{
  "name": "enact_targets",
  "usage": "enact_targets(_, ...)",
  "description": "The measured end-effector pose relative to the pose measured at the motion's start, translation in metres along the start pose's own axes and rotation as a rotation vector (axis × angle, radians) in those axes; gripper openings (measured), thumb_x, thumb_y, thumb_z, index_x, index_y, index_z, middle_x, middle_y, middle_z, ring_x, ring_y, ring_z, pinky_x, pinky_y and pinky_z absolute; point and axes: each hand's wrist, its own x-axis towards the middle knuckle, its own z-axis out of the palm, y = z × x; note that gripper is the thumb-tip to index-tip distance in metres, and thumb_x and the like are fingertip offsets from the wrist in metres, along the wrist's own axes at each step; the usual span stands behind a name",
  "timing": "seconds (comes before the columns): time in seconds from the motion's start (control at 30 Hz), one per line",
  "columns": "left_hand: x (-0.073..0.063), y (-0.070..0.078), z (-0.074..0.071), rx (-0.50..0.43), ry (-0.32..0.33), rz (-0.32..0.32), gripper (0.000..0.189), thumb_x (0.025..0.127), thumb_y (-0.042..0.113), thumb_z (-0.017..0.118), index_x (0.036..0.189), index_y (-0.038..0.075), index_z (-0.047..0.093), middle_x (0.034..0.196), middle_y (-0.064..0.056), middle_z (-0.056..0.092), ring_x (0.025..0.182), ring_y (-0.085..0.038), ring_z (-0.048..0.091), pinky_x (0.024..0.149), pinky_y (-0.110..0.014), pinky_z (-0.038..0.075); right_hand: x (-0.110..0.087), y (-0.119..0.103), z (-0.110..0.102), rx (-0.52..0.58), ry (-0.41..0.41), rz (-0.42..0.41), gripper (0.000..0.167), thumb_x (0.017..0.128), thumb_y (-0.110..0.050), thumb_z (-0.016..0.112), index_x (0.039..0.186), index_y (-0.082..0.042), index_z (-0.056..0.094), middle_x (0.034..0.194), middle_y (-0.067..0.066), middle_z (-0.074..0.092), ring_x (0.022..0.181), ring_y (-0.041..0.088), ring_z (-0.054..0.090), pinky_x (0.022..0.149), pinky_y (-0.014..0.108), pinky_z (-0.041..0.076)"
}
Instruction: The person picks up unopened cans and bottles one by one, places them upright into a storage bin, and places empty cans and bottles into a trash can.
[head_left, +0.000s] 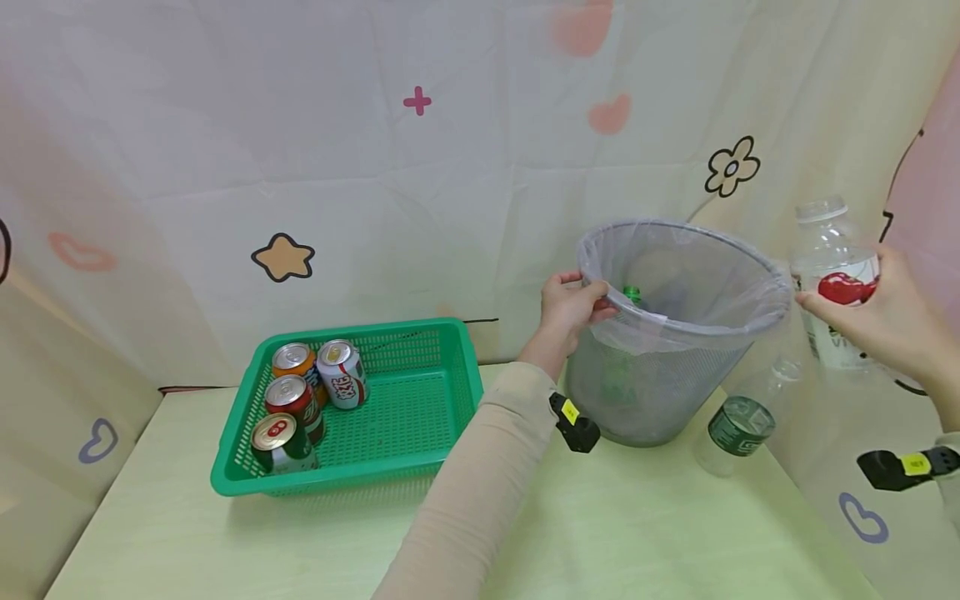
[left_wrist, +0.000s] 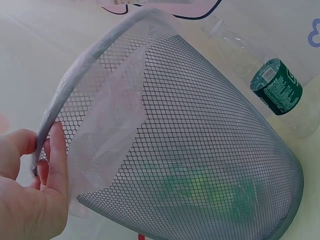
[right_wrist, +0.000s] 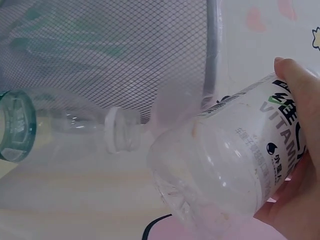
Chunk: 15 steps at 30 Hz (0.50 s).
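Observation:
My left hand (head_left: 566,315) pinches the rim of a grey mesh wastebasket (head_left: 660,392), thumb and fingers on either side of its lined edge. A translucent plastic bag (left_wrist: 112,110) lines the basket and folds over the rim. Inside, something green shows through the mesh, with a green bottle cap (head_left: 632,293) visible from above. My right hand (head_left: 896,312) grips a clear plastic bottle (right_wrist: 215,165) with a white label and red cherry picture, held upright just right of the rim. Below it, a clear bottle with a green label (head_left: 741,427) stands on the table beside the basket.
A green plastic basket (head_left: 375,479) sits at the left of the table (head_left: 600,533). Several drink cans, among them a white-and-red can (head_left: 342,379), stand in its left part. A patterned curtain (head_left: 375,208) hangs behind and at both sides.

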Motion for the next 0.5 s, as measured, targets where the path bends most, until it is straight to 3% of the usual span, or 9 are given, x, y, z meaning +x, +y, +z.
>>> enact_targets(0.23, 0.0, 0.001, 0.001, 0.007, 0.002, 0.004, 0.034, 0.078, -0.005, 0.062, 0.105, 0.009, 0.047, 0.08, -0.009, 0.055, 0.055, -0.015, 0.058, 0.058, -0.028, 0.056, 0.012, -0.008, -0.008, -0.036, -0.034, 0.014, 0.083, 0.085, -0.027, 0.064, 0.14, 0.001, 0.008, 0.121, 0.034, 0.03, 0.095, 0.051, 0.039, 0.069, 0.069, 0.039)
enact_targets(0.37, -0.001, 0.001, 0.001, 0.002, 0.01, 0.002, 0.035, 0.078, -0.005, 0.062, 0.106, 0.009, 0.047, 0.082, -0.01, 0.055, 0.056, -0.015, 0.058, 0.058, -0.028, 0.056, 0.02, -0.008, -0.01, -0.035, -0.044, -0.013, 0.08, 0.084, -0.027, 0.065, 0.138, 0.001, 0.014, 0.118, 0.031, 0.034, 0.092, 0.047, 0.042, 0.061, 0.066, 0.046)
enact_targets(0.5, 0.0, 0.001, 0.001, -0.003, 0.013, 0.003, 0.034, 0.078, -0.005, 0.062, 0.105, 0.009, 0.047, 0.081, -0.01, 0.054, 0.056, -0.015, 0.058, 0.058, -0.028, 0.056, 0.029, -0.009, -0.013, -0.029, -0.05, -0.047, 0.073, 0.082, -0.025, 0.067, 0.133, 0.002, 0.022, 0.113, 0.027, 0.04, 0.084, 0.035, 0.05, 0.054, 0.055, 0.052)
